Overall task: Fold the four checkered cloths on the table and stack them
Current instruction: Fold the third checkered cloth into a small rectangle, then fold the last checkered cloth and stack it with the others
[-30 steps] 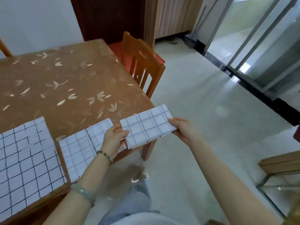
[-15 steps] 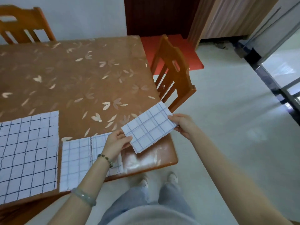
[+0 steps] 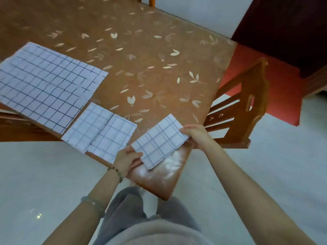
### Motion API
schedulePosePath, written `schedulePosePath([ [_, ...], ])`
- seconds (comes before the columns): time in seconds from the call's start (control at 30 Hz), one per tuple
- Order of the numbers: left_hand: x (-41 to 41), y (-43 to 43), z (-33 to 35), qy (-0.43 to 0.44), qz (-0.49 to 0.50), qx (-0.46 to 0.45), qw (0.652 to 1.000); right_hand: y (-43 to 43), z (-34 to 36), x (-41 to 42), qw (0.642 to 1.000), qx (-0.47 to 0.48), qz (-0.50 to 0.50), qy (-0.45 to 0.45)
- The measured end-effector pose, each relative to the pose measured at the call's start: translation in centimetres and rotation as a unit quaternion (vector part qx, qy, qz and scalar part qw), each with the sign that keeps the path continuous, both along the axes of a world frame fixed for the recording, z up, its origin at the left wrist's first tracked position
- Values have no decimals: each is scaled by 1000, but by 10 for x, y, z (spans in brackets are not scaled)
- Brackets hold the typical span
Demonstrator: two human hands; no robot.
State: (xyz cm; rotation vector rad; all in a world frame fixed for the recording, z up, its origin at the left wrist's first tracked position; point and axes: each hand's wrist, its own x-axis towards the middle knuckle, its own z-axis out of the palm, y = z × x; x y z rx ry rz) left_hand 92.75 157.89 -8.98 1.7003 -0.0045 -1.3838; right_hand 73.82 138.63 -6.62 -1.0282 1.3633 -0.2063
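The folded checkered cloth (image 3: pixel 159 141) is being held over the table's (image 3: pixel 150 68) near corner, the left hand (image 3: pixel 126 160) pinching its seven o'clock edge and the right hand (image 3: pixel 196 135) gripping its two o'clock corner. Two more folded cloths (image 3: pixel 109 137) are lying at its nine o'clock, with an unfolded cloth (image 3: pixel 47 85) spreading at ten o'clock beyond them.

Table (image 3: pixel 159 59) (leaf-patterned): flat cloth (image 3: pixel 46 85), folded cloths (image 3: pixel 113 138) beside it.

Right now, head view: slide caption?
Left hand and right hand hold a folded cloth at the table corner, beside two folded cloths.
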Motion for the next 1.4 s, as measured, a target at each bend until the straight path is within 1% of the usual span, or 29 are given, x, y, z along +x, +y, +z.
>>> schedulePosePath([
  [0.07,-9,15,-7,-12,48,25,998,-4,-15,10,998,-20,59,28],
  [0.1,-14,22,-11,-3,65,35,997,-5,-20,17,995,-29,87,40],
  [0.2,-26,41,-12,-22,104,61,992,1,-34,43,983,-59,163,55],
  [0.33,-33,50,-22,-31,203,109,973,11,-45,78,941,-150,283,111],
  [0.37,-33,53,-22,-37,214,119,969,13,-48,84,928,-166,309,128],
  [0.43,-31,58,-26,-79,206,142,965,16,-53,94,907,-189,346,148],
  [0.5,-29,62,-27,-117,200,154,960,18,-52,101,899,-199,351,168],
  [0.6,-23,64,-31,-149,199,166,954,17,-54,108,892,-223,342,195],
  [0.7,-14,61,-26,-170,174,175,954,15,-57,109,897,-233,325,189],
  [0.77,-9,61,-28,-175,157,177,956,14,-56,110,897,-225,329,192],
  [0.87,-3,65,-33,-160,152,169,961,17,-58,111,895,-216,341,189],
  [0.97,1,69,-36,-148,148,156,965,20,-57,113,900,-218,326,191],
  [1.03,5,70,-37,-151,137,154,967,20,-55,114,910,-205,304,193],
  [1.1,10,74,-36,-157,113,148,970,19,-51,113,910,-218,288,202],
  [1.23,36,87,-21,-188,29,139,972,21,-30,127,889,-277,293,216],
  [1.3,65,94,-6,-214,-9,114,970,28,-7,146,890,-274,323,170],
  [1.4,115,104,32,-252,-29,13,967,52,45,181,902,-250,347,61],
])
